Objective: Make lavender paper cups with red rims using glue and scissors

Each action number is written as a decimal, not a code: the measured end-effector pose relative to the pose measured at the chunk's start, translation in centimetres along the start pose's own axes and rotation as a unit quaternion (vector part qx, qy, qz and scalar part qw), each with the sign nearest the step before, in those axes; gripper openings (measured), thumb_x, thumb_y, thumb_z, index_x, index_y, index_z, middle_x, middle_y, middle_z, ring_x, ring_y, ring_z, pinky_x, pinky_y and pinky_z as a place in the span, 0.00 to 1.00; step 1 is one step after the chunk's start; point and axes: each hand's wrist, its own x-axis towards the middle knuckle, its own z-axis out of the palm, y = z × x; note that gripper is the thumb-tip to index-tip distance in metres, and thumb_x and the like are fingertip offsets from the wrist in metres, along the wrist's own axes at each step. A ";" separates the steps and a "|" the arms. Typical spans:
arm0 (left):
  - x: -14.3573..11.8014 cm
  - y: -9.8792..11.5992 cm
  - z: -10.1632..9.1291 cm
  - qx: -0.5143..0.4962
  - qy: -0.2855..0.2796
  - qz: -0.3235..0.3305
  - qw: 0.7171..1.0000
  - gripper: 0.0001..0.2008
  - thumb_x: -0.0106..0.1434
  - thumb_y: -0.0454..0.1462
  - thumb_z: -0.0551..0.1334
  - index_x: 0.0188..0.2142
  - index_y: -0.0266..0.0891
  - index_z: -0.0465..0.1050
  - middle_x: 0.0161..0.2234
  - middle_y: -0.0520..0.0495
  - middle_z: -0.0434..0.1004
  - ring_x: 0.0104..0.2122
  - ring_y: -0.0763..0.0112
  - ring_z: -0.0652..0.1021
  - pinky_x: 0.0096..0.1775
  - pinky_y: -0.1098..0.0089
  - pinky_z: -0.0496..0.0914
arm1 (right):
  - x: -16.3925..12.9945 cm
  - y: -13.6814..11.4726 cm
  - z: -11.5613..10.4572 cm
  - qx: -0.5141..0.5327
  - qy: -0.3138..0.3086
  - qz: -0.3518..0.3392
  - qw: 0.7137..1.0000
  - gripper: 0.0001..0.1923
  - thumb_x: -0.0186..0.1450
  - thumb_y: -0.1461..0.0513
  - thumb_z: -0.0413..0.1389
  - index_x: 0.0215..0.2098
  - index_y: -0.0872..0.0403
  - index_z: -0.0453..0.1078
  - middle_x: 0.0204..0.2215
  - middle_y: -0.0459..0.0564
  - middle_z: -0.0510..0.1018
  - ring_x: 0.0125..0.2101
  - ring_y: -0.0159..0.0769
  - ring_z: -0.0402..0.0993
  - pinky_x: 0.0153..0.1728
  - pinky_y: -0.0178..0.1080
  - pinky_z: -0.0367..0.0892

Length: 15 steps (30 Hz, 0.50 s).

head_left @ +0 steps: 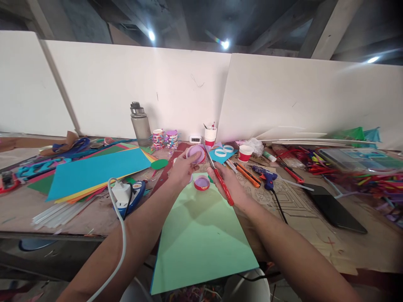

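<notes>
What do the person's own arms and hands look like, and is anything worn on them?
Both forearms are bare, with no sleeves in view. The left hand and right hand wear no gloves, and no watch, ring or bracelet shows on either wrist or the fingers.

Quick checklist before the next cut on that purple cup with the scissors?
1. Left hand grips the purple cup: ok.
2. Right hand holds the scissors by the red handles: ok.
3. Blades at the cup rim: ok; whether open, cannot tell.
4. Left fingers clear of the blades: cannot tell.
5. Green sheet lies flat under the hands: ok.
6. Red cup on the sheet, apart from both hands: ok.
</notes>
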 end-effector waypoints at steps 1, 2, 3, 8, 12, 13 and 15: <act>-0.1 -0.2 0.1 -0.012 0.008 -0.002 1.000 0.29 0.36 0.41 0.82 0.38 0.39 0.77 0.34 0.51 0.81 0.31 0.72 0.79 0.31 0.72 0.69 | 0.0 0.0 0.0 0.000 0.003 -0.002 1.000 0.17 0.72 0.47 0.49 0.33 0.49 0.63 0.23 0.41 0.67 0.25 0.33 0.63 0.29 0.36 0.62; -0.2 -0.3 0.2 -0.019 0.011 -0.005 1.000 0.29 0.37 0.41 0.82 0.38 0.39 0.76 0.34 0.51 0.81 0.31 0.72 0.79 0.31 0.72 0.69 | 0.0 0.0 0.0 0.000 0.005 -0.005 1.000 0.17 0.72 0.47 0.49 0.33 0.49 0.63 0.23 0.41 0.67 0.25 0.33 0.64 0.29 0.36 0.62; -0.2 -0.3 0.3 -0.021 0.011 -0.007 1.000 0.29 0.37 0.41 0.82 0.38 0.38 0.76 0.33 0.51 0.80 0.30 0.72 0.79 0.31 0.72 0.69 | 0.0 0.0 0.1 0.001 0.004 -0.008 1.000 0.17 0.71 0.47 0.49 0.33 0.49 0.63 0.23 0.41 0.67 0.25 0.33 0.64 0.29 0.36 0.62; 0.0 -0.3 0.1 -0.008 -0.008 -0.009 1.000 0.29 0.37 0.40 0.82 0.37 0.37 0.74 0.30 0.52 0.79 0.25 0.73 0.77 0.29 0.71 0.66 | -0.1 -0.1 0.0 0.014 -0.019 0.002 1.000 0.18 0.72 0.45 0.47 0.35 0.49 0.63 0.24 0.41 0.67 0.25 0.34 0.64 0.28 0.38 0.61; -0.3 -0.1 0.3 0.008 -0.037 -0.003 0.999 0.31 0.37 0.43 0.82 0.39 0.37 0.74 0.31 0.52 0.79 0.26 0.73 0.78 0.31 0.69 0.70 | -0.1 -0.3 0.0 0.020 -0.008 -0.009 1.000 0.18 0.72 0.45 0.47 0.35 0.48 0.62 0.25 0.43 0.67 0.28 0.36 0.65 0.31 0.39 0.63; -0.4 -0.1 0.3 0.011 -0.042 -0.002 0.999 0.32 0.37 0.43 0.82 0.39 0.37 0.73 0.31 0.52 0.79 0.25 0.73 0.77 0.32 0.69 0.70 | -0.1 -0.2 0.0 0.021 -0.005 -0.011 1.000 0.18 0.72 0.45 0.47 0.34 0.48 0.62 0.26 0.43 0.67 0.28 0.36 0.65 0.31 0.39 0.63; -0.5 0.0 0.4 0.015 -0.047 0.003 0.999 0.32 0.38 0.44 0.82 0.40 0.37 0.73 0.31 0.52 0.78 0.25 0.73 0.77 0.32 0.68 0.71 | -0.1 -0.1 0.1 0.023 -0.006 -0.010 1.000 0.18 0.72 0.45 0.47 0.34 0.48 0.62 0.25 0.43 0.67 0.28 0.36 0.65 0.31 0.39 0.63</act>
